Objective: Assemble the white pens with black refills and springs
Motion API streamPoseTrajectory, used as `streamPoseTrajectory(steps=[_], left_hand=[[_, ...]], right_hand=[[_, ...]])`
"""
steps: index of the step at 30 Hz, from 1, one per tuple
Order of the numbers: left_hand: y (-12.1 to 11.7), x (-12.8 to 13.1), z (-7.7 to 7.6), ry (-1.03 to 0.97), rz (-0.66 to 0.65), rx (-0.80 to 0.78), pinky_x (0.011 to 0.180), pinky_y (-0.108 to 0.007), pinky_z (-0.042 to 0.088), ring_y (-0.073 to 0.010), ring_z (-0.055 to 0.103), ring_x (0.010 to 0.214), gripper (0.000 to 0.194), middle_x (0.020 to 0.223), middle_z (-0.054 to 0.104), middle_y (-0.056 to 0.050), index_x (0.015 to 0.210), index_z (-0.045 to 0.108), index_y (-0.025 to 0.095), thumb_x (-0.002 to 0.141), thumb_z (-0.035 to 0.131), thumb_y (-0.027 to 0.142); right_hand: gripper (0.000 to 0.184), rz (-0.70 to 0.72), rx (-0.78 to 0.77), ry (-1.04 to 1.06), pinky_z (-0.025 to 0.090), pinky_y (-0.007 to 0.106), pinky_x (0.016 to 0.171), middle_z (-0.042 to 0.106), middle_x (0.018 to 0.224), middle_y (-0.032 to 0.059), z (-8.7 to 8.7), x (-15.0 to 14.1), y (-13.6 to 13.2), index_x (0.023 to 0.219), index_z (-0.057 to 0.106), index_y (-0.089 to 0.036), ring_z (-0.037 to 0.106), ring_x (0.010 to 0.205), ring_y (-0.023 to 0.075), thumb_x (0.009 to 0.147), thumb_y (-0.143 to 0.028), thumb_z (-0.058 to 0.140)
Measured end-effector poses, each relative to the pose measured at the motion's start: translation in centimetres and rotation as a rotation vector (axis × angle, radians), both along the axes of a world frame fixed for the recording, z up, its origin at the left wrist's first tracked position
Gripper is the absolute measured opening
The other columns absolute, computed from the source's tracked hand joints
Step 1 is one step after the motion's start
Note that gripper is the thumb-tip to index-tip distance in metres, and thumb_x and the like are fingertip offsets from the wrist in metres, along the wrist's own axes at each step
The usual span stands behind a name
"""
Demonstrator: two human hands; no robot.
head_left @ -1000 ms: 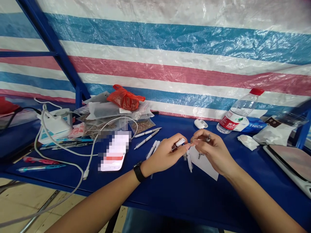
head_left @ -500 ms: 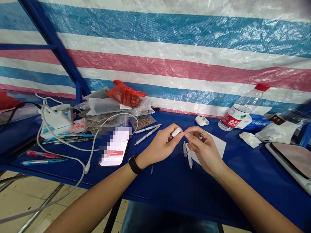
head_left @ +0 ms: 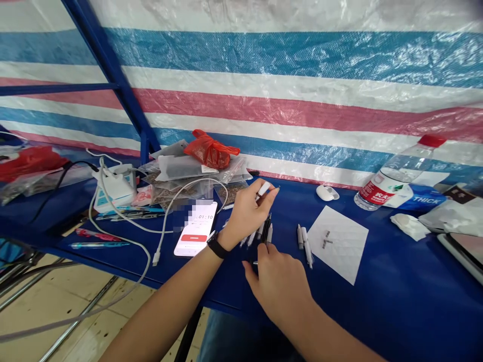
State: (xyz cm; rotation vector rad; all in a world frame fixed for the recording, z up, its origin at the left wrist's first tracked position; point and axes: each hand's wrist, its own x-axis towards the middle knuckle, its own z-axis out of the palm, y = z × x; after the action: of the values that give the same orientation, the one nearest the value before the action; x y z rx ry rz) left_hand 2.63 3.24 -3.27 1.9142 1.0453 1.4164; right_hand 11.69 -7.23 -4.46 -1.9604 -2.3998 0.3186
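My left hand [head_left: 247,213] is raised over the blue table [head_left: 377,296], shut on a short white pen piece [head_left: 263,189]. Below it, my right hand [head_left: 277,284] is close to a group of white pens [head_left: 251,239] and a dark pen part [head_left: 266,229]. Its fingers hide the lower end of that part, and I cannot tell whether they grip it. To the right, two white pens [head_left: 305,245] lie beside a white paper sheet [head_left: 337,244], which carries small metal pen parts [head_left: 326,240].
A phone showing a timer [head_left: 195,229] lies left of my hands, with a white charger and cable [head_left: 113,188] beyond it. Seed packets [head_left: 169,178], a red bag [head_left: 211,150], an earbud case [head_left: 327,192] and a water bottle [head_left: 396,173] stand along the back.
My right hand has left the paper and dropped down and left to the pens. My left hand has risen slightly, still with the white piece. The paper now shows whole.
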Motion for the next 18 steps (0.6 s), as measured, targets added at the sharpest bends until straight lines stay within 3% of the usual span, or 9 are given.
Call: streamPoseTrajectory(steps=[5,8,11,15,18], left_hand=[[-0.2,0.2,0.0,0.024,-0.015,-0.033,0.055,-0.024,0.033,-0.0104,0.042,0.053,0.019,0.058,0.047,0.006,0.084,0.059,0.019,0.095,0.058,0.034],[0.1,0.2,-0.2,0.027,-0.015,-0.064,0.056,-0.024,0.033,-0.0105,0.041,0.053,0.019,0.057,0.045,0.006,0.085,0.062,0.019,0.094,0.06,0.034],[0.4,0.0,-0.2,-0.033,-0.042,-0.113,0.054,-0.024,0.03,-0.0097,0.037,0.052,0.02,0.055,0.04,0.007,0.082,0.066,0.018,0.09,0.066,0.036],[0.3,-0.4,0.4,-0.111,-0.168,-0.228,0.055,-0.024,0.032,-0.0094,0.04,0.056,0.021,0.058,0.047,0.004,0.077,0.07,0.017,0.082,0.074,0.037],[-0.1,-0.5,0.9,-0.116,-0.37,-0.346,0.058,-0.023,0.038,-0.0106,0.051,0.061,0.022,0.065,0.061,0.0,0.075,0.073,0.015,0.076,0.08,0.036]], right_hand=[[0.014,-0.215,-0.092,0.01,0.047,0.032,0.057,0.075,0.09,0.0193,-0.1,-1.2,0.0,0.102,0.064,-0.012,0.077,0.079,0.0339,0.093,-0.017,0.055],[0.013,-0.234,-0.148,0.01,0.042,0.03,0.054,0.076,0.086,0.0189,0.6,-0.9,-0.3,0.103,0.063,-0.013,0.077,0.078,0.0338,0.092,-0.015,0.056],[0.008,-0.244,-0.147,0.053,0.036,0.029,0.052,0.075,0.08,0.0126,0.8,0.7,-0.9,0.092,0.061,-0.018,0.076,0.074,0.0313,0.091,-0.015,0.054],[0.015,-0.251,0.057,0.307,0.037,0.026,0.052,0.065,0.065,0.0013,-0.2,5.3,-2.3,0.072,0.051,-0.023,0.065,0.057,0.0197,0.085,-0.017,0.054],[0.019,-0.252,0.265,0.511,0.031,0.024,0.043,0.053,0.054,-0.0023,-0.4,9.1,-3.5,0.069,0.053,-0.025,0.05,0.045,0.0145,0.087,-0.033,0.053]])
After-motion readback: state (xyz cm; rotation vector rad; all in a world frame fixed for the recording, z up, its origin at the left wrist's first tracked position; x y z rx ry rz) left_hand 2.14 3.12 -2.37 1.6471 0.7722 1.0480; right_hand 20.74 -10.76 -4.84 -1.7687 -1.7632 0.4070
